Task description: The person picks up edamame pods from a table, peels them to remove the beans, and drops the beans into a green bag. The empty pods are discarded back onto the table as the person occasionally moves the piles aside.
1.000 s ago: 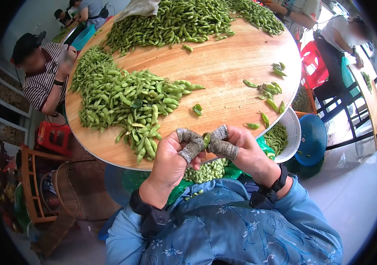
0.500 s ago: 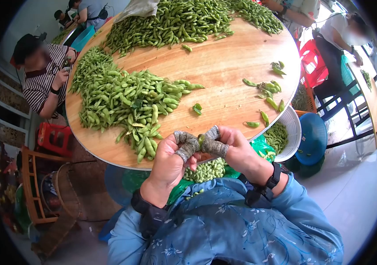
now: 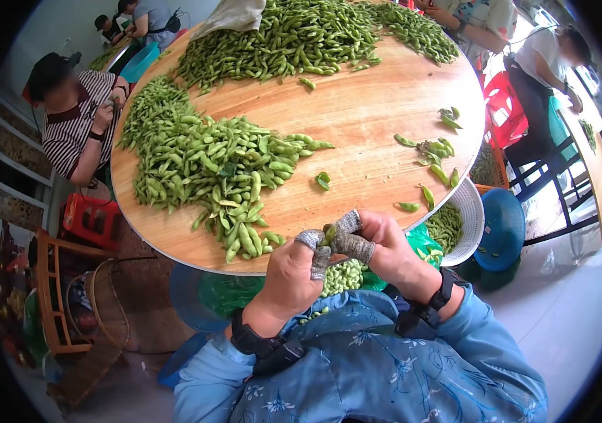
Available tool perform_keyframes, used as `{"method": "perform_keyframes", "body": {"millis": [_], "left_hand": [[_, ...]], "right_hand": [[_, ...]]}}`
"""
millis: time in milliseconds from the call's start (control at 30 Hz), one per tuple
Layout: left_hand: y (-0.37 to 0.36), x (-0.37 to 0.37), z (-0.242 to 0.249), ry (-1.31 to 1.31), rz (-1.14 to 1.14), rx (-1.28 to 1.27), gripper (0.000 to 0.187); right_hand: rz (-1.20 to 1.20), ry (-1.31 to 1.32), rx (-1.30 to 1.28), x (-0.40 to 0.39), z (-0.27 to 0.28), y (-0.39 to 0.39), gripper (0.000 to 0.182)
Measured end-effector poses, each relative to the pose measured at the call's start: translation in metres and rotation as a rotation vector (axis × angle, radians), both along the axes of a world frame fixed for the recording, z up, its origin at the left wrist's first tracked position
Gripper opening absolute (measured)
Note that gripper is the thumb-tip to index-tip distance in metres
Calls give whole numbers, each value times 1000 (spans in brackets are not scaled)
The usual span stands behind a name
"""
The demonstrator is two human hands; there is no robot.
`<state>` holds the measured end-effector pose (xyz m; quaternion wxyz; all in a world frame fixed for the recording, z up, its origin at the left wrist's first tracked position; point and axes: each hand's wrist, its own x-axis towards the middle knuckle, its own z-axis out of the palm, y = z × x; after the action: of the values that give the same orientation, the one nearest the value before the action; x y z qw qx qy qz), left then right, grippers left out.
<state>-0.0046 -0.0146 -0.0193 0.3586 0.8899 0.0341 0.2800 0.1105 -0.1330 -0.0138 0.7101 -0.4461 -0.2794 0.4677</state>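
A green soybean pod (image 3: 328, 235) is pinched between my two hands above the table's near edge, largely covered by the fingers. My left hand (image 3: 289, 276), with grey finger covers on thumb and forefinger, closes on one end of it. From the other side my right hand (image 3: 384, 247), in similar grey covers, grips it too. Below them, shelled green beans (image 3: 343, 277) lie in a container on green plastic (image 3: 220, 290). To the left of my hands a heap of unshelled pods (image 3: 234, 155) spreads across the round wooden table (image 3: 357, 116).
A white basket (image 3: 475, 215) holding pods stands at the table's right edge, beside a blue basin (image 3: 500, 229). Loose pods (image 3: 436, 149) lie on the right side of the tabletop. A larger pod pile (image 3: 301, 39) sits at the back. A co-worker in stripes (image 3: 79, 120) is at the left.
The view has shifted slightly, so the table appears a little lower and further right. My left hand's fingers have moved right, and both hands stay together at the pod.
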Motion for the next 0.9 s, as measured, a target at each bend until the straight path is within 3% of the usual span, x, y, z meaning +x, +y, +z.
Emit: {"method": "perform_keyframes", "body": {"millis": [33, 167, 233, 267, 333, 367, 400, 433, 500, 533, 567, 667, 733, 767, 833, 900], "left_hand": [[-3, 0, -3, -3, -15, -213, 14], [-11, -2, 8, 9, 43, -459, 4], [-12, -4, 9, 142, -27, -1099, 8], [-11, -4, 9, 144, -27, -1101, 8], [-9, -2, 13, 194, -56, -985, 13], [-7, -2, 16, 218, -71, -925, 15], [-5, -5, 24, 291, 10, -498, 9], [-3, -5, 22, 291, 10, -499, 9], [1, -4, 16, 58, 57, 249, 26], [2, -4, 16, 56, 44, 230, 39], [2, -4, 15, 58, 43, 230, 39], [0, -3, 7, 19, 16, 98, 32], [-4, -2, 2, -12, -14, -292, 18], [-6, -2, 5, -12, -14, -292, 18], [-10, -2, 17, 86, -32, -950, 9], [-3, -3, 20, 123, -52, -1004, 13]], "right_hand": [[-9, -16, 31, -1, -1, 0, 17], [-26, -32, 67, -3, 3, 1, 16], [-94, -595, 62, 2, -2, -2, 15], [-95, -594, 60, 1, -1, -2, 15], [-60, -317, -9, -1, 3, -4, 16], [-63, -317, -10, 0, 3, -4, 16], [-41, -173, 4, 1, 3, -3, 16], [-17, -29, 18, 3, 2, -2, 17], [24, 12, 6, 3, 5, -3, 17], [21, 22, 6, 2, 4, -2, 17], [16, 32, 7, 1, 4, -1, 17], [-26, 19, 50, -4, 2, -2, 18], [-26, -6, 50, -4, 3, -2, 18], [-24, -33, 52, -4, 3, -2, 18], [-49, -148, 70, -5, 0, -2, 18], [-65, -258, 87, -5, -1, -2, 17]]}}
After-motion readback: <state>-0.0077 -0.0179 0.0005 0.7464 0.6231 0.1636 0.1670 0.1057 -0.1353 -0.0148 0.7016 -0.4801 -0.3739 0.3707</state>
